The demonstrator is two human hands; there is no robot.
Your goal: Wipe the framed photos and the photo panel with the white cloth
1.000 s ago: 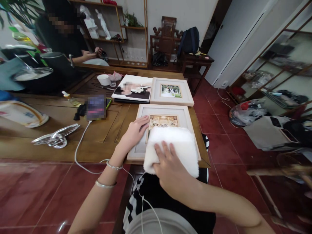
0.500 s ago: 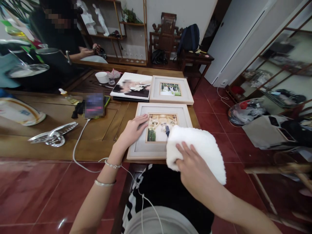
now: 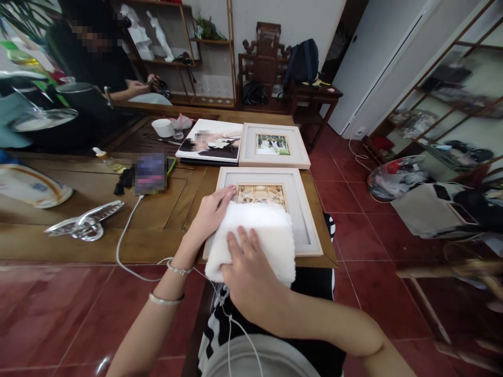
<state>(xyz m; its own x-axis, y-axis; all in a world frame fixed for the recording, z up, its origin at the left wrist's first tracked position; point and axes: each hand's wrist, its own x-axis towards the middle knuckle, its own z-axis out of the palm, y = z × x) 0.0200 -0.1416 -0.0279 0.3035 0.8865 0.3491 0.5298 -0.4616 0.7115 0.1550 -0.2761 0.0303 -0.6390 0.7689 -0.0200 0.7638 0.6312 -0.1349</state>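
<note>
A long wooden table (image 3: 173,204) fills the middle of the room. At its near end lies a pale picture frame (image 3: 303,222), flat on its back. The frame's near edge sits right at the edge of the table, just above the person's lap.

A thick white cloth (image 3: 261,230) covers the near left part of the frame and hangs a little over the frame's near edge. The right hand (image 3: 251,275) lies flat on top of the cloth with the fingers stretched out, pressing down. The thumb is hidden, so it is hard to say if it hooks under the cloth. The left hand (image 3: 210,212) rests open on the left side of the frame, fingers flat, pinning it in place.

A second frame (image 3: 271,147) and a big photo print (image 3: 210,141) lie just behind the near frame. A phone (image 3: 150,173) sits to the left, and its white cable (image 3: 124,233) drops off the table close to the left wrist.

The frame could slide off the table if the cloth hand pulls hard toward the lap and the left hand lets up. A heavy push could hurt the front of the frame. The left wrist could catch the cable and drag the phone.
</note>
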